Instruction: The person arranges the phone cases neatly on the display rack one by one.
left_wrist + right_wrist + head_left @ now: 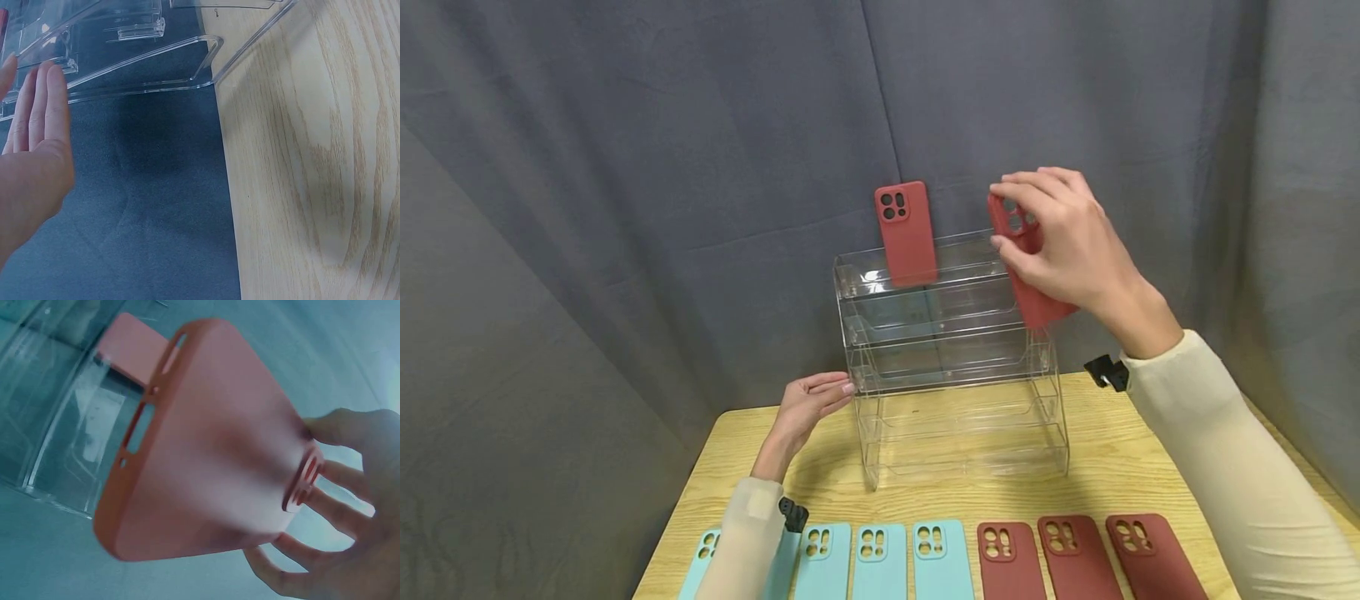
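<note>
Right hand point(1071, 237): fingers clamped on red phone case point(1037, 302), upper right of clear tiered rack point(951, 386). Left hand point(808, 408): fingers straight, together at rack's left side. Second red case point(910, 242) in top tier.

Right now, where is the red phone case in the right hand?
In the head view, the held case overlaps the clear rack at its upper right, right of the red case on the top tier.

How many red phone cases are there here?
5: one red phone case stands in the top tier of the clear display rack, one is in the right hand, and three lie side by side on the wooden table. Others could lie out of frame.
</note>
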Demonstrator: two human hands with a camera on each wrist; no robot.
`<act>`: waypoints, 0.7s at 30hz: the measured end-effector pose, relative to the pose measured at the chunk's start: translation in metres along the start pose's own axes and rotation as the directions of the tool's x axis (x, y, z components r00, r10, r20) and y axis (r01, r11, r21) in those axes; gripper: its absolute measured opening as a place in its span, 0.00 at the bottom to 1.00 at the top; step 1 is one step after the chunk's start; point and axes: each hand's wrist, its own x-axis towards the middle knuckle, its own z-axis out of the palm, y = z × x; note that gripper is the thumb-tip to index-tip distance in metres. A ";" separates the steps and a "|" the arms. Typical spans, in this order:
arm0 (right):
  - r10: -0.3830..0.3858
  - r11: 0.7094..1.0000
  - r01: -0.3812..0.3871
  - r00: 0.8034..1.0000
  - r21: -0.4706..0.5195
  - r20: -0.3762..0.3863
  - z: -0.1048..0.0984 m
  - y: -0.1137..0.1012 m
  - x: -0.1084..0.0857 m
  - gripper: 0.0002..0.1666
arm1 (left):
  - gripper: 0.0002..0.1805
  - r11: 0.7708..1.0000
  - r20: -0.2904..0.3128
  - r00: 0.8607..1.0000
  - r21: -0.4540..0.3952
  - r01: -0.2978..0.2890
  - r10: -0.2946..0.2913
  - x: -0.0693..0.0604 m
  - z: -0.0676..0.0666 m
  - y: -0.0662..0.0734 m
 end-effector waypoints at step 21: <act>0.233 0.972 -0.233 0.972 -0.033 -0.030 0.019 0.027 0.076 0.29 | 0.23 0.999 -0.003 0.999 0.003 0.035 -0.035 0.001 0.003 0.001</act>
